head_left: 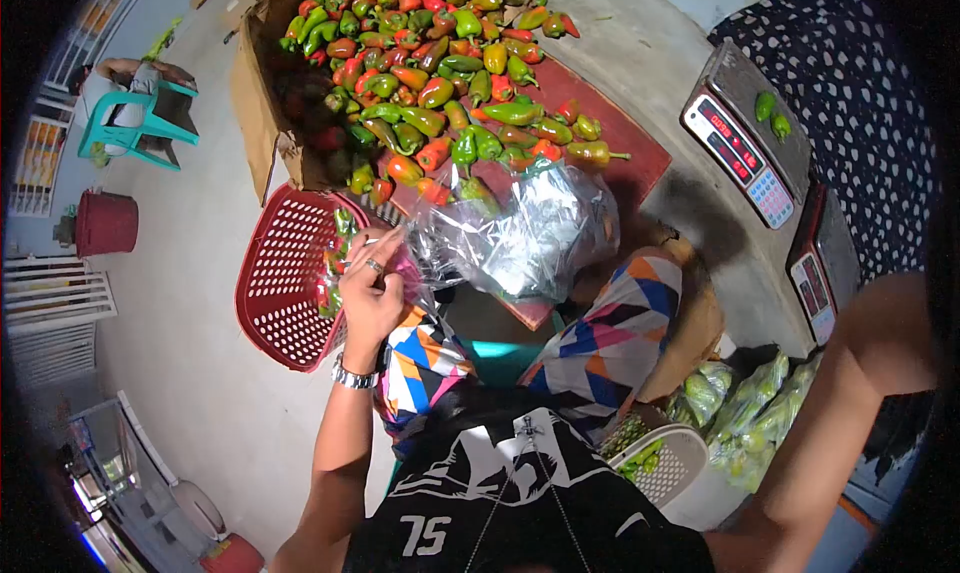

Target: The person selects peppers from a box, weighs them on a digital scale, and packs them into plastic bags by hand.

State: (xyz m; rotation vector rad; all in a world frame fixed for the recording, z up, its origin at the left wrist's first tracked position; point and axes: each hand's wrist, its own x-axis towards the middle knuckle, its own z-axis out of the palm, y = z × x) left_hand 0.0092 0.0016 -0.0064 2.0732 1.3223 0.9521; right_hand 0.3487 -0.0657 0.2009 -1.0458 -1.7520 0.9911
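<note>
two scales (735, 158), two baskets (285, 285), one chair (175, 108)
two peppers (766, 106) are lying on the farther scale; one basket is standing left, one near right; heaped peppers (435, 93) are numbering dozens.

- We see a red board (628, 145) bearing peppers (435, 95) and, at its near end, clear plastic (540, 228).
- On the grey ledge (655, 108) we see two scales (727, 149), one carrying two green peppers (765, 106).
- On the floor (190, 283) we see a green chair (174, 111).

Red, green and orange peppers (435, 93), red basket (290, 258), multicoloured geometric trousers (612, 323), black-and-white shirt (500, 518), white-spotted dark cloth (850, 103)
</note>
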